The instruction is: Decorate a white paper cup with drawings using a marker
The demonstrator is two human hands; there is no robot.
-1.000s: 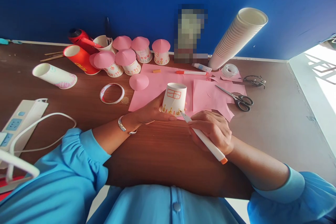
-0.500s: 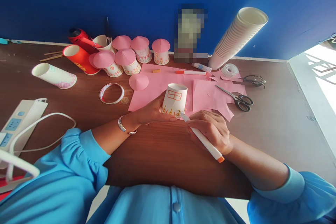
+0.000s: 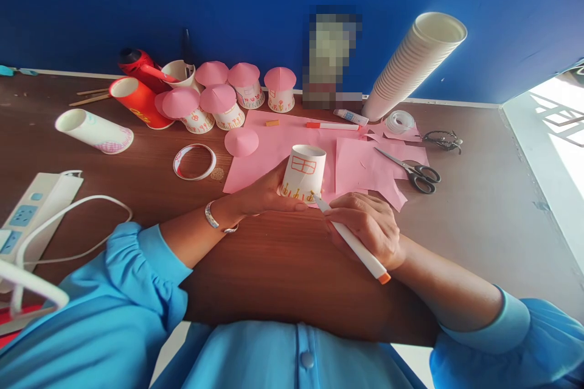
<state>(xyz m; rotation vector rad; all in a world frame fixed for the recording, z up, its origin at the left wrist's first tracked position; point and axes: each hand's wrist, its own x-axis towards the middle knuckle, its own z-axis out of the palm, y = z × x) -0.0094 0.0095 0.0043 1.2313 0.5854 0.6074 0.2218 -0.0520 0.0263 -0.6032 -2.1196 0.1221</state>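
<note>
My left hand (image 3: 269,191) is closed round a white paper cup (image 3: 305,171), its thumb along the lower edge. A red window outline is drawn on the cup's side, with yellow and red flower-like marks in a row below. Between the fingers of my right hand (image 3: 369,225) is a white marker pen (image 3: 358,249) with an orange end. The pen's tip touches, or nearly touches, the row of marks at the cup's lower right. Behind the cup lies a pink paper sheet (image 3: 269,143). A pink paper cone (image 3: 241,142) rests at its left edge.
Several decorated cups with pink cone tops (image 3: 218,99) stand near the blue wall. Scissors (image 3: 410,171) lie on cut pink paper (image 3: 365,161) at right, before a tall cup stack (image 3: 410,67). A tape roll (image 3: 194,162), patterned cup (image 3: 94,130) and power strip (image 3: 27,213) are at left.
</note>
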